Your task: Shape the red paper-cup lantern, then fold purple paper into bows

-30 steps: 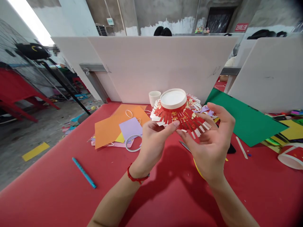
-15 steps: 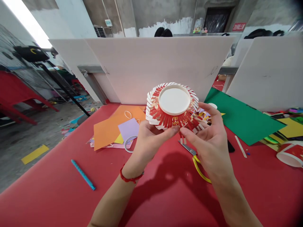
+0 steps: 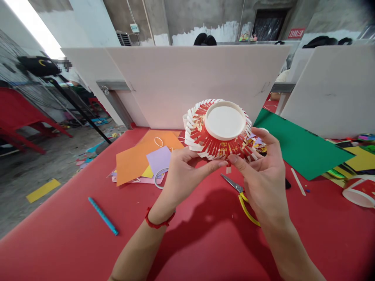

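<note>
I hold a red paper cup (image 3: 218,134) above the red table (image 3: 73,242); its wall is cut into strips that fan outward, and its white round base faces me. My left hand (image 3: 184,175) pinches the fringe at the lower left, thumb and fingers closed on the strips. My right hand (image 3: 260,175) grips the fringe at the lower right, fingers curled round the edge. A red cord circles my left wrist. Yellow-handled scissors (image 3: 243,197) lie on the table just under my right hand.
Orange, purple and yellow paper sheets (image 3: 140,160) and a tape ring lie at the left. A blue pen (image 3: 103,215) lies nearer the front left. A green sheet (image 3: 301,146) leans at the right, with another red cup (image 3: 361,191) at the far right. White partitions (image 3: 187,82) stand behind.
The cup has tilted up so its white base faces me more squarely, and it has shifted slightly right and upward. Both hands have kept their hold on the fringe.
</note>
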### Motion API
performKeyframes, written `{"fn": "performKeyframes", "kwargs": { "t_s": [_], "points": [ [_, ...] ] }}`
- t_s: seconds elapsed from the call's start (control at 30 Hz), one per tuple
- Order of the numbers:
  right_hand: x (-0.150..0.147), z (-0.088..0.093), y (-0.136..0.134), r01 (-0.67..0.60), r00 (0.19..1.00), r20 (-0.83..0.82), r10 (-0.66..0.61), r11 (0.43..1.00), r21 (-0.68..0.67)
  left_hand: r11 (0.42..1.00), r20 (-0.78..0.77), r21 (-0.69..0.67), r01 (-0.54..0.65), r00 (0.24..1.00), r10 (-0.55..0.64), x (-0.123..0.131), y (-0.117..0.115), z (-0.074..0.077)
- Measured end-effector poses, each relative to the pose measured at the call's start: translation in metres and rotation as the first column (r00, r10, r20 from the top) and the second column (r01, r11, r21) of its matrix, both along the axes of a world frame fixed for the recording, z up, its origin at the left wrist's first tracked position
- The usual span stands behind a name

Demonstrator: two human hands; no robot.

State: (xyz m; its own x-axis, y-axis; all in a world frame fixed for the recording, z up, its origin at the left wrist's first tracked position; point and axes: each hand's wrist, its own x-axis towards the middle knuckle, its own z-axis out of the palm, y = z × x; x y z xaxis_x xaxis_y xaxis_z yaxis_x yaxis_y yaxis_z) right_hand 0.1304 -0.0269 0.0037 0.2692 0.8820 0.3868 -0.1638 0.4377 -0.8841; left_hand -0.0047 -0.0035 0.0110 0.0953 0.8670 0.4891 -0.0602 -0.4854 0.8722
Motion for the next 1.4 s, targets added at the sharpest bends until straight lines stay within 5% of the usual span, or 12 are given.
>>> {"fn": "performKeyframes", "kwargs": {
  "t_s": [0.47, 0.67, 0.87, 1.07, 1.4],
  "points": [
    [0.0, 0.0, 0.0, 0.037, 0.999, 0.02, -0.037, 0.999, -0.016, 0.998, -0.016, 0.054, -0.039, 0.999, 0.04, 0.003, 0.001, -0.008],
    [0.007, 0.002, 0.0, -0.052, 0.991, 0.12, 0.054, 0.998, -0.023, 0.998, 0.1, -0.035, 0.05, 0.994, -0.047, 0.002, 0.004, -0.005],
    [0.0, 0.0, -0.004, 0.107, 0.983, 0.143, -0.118, 0.991, 0.083, 0.999, 0.068, -0.033, 0.041, 0.997, -0.039, -0.003, 0.003, -0.003],
    [-0.003, -0.004, -0.007, 0.126, 0.951, 0.254, -0.173, 0.973, 0.191, 0.999, 0.013, 0.008, 0.048, 0.999, -0.048, -0.001, 0.007, -0.003],
    [0.01, -0.001, -0.007, -0.059, 0.977, 0.211, 0.036, 0.993, 0.105, 0.972, -0.045, 0.224, -0.064, 0.996, 0.075, -0.009, 0.013, -0.009]
  ]
}}
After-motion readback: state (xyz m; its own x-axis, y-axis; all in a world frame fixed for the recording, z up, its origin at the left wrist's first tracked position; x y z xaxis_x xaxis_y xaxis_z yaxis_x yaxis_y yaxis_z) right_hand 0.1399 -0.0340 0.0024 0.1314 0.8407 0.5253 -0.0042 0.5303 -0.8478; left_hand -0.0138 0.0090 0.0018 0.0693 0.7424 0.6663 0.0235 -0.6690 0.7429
